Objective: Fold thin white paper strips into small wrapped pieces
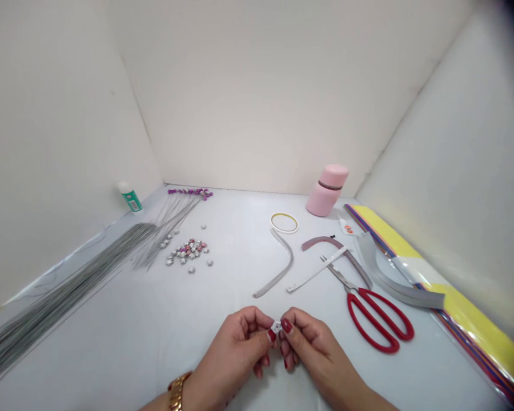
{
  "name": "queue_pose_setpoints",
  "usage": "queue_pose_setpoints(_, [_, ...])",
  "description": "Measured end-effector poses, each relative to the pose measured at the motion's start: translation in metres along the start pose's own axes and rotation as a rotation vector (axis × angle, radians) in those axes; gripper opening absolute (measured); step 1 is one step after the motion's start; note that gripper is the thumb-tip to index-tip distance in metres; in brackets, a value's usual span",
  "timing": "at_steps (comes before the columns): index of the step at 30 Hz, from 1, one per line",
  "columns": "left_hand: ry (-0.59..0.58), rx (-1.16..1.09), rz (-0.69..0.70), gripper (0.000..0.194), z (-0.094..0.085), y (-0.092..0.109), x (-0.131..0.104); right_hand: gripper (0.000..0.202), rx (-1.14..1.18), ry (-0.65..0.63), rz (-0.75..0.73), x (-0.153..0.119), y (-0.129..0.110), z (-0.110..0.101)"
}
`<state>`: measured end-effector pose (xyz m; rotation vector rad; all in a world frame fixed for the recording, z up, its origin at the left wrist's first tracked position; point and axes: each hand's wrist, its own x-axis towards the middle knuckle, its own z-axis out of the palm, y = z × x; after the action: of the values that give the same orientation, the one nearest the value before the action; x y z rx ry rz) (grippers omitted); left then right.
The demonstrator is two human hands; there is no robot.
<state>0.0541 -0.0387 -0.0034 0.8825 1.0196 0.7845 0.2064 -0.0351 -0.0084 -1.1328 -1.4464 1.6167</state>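
A small silver paper star [276, 327] is pinched between the fingertips of both hands, low in the middle of the head view. My left hand [242, 345] grips its left side with thumb and forefinger. On the opposite side, the thumb and forefinger of my right hand [312, 345] close on it. Just beyond the hands lies a curved strip of grey paper [288, 262]. A thin white strip [314, 274] rests to its right, its upper end by a mauve-grey strip [346, 251].
Red-handled scissors [379, 319] lie at right, near wide silver strips [394, 285] and packaged coloured paper [449, 297]. A pink flask [326, 191] stands behind a tape roll [284, 223]. At left are folded stars [188, 251], grey wires [72, 285], purple-tipped stems [188, 193] and a glue stick [131, 198].
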Motion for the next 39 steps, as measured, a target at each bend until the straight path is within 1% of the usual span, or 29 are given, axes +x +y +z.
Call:
queue_pose_setpoints(3, [0.055,0.072,-0.008,0.003,-0.0001,0.0018,-0.0014,0.030,-0.069,-0.011,-0.019,-0.0005,0.0018,-0.0003])
queue_pose_setpoints(7, [0.084,0.072,0.056,0.001,-0.0004,0.0033,-0.0010,0.029,-0.201,-0.014,-0.054,-0.0017,0.0046,-0.0012])
queue_pose_setpoints(9, [0.089,0.064,0.068,0.001,-0.0004,0.0031,-0.0003,0.029,-0.278,-0.021,-0.091,-0.0029,0.0042,-0.0016])
queue_pose_setpoints(14, [0.090,0.086,0.038,0.007,-0.0011,0.0024,0.0001,0.028,-0.435,-0.036,-0.218,-0.0072,0.0003,-0.0015])
queue_pose_setpoints(16, [0.093,0.110,0.054,0.008,-0.0018,0.0027,-0.0006,0.027,-0.437,-0.038,-0.226,-0.0077,0.0002,-0.0015])
queue_pose_setpoints(20, [0.063,0.081,0.076,0.004,-0.0028,0.0031,-0.0022,0.027,-0.309,-0.016,-0.129,-0.0058,0.0029,-0.0012])
queue_pose_setpoints(23, [0.006,0.044,0.084,0.016,-0.0031,0.0012,-0.0006,0.028,-0.213,-0.018,-0.079,-0.0046,0.0041,-0.0007])
queue_pose_setpoints(25, [0.009,0.054,0.106,0.019,-0.0033,-0.0010,0.0014,0.028,-0.176,-0.037,-0.078,-0.0044,0.0043,-0.0007])
queue_pose_setpoints(28, [0.046,0.082,0.120,0.020,-0.0040,-0.0039,0.0033,0.028,-0.202,-0.060,-0.109,-0.0045,0.0041,-0.0015])
queue_pose_setpoints(35, [0.074,0.092,0.090,0.019,-0.0039,-0.0016,0.0002,0.027,-0.446,-0.042,-0.235,-0.0063,0.0008,-0.0040])
queue_pose_setpoints(37, [0.059,0.091,0.080,0.018,-0.0033,0.0014,-0.0008,0.027,-0.422,-0.050,-0.215,-0.0065,-0.0002,-0.0036])
queue_pose_setpoints(39, [0.026,0.093,0.075,0.017,-0.0031,0.0045,-0.0015,0.028,-0.347,-0.064,-0.163,-0.0060,-0.0004,-0.0030])
